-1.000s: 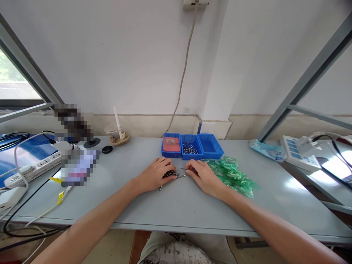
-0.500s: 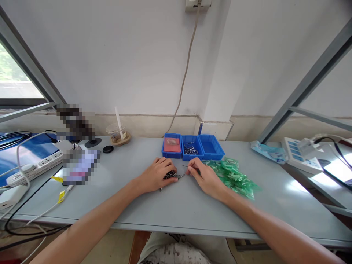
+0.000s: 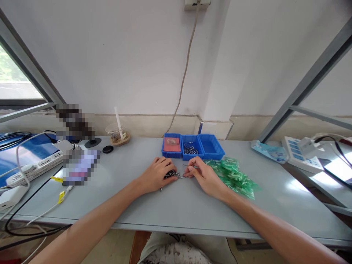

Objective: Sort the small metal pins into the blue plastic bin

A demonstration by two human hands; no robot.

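L hand (image 3: 157, 176) palm down, nearer the person than the mid blue bin (image 3: 190, 157) & left of it, fingers curled round a bunch of metal pins (image 3: 171, 174). R hand (image 3: 205, 176) just in front of bin, slightly right, thumb & fingertips pinched narrow on a thin rod (image 3: 186, 165). Both forearms angle in from the near edge. Grey table (image 3: 170, 211) under bin; pale wall (image 3: 143, 62) behind; green bags (image 3: 233, 174) to bin's near right.

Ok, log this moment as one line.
left hand: cupping metal pieces | right hand: pinching thin rod | blue bins: beyond hands
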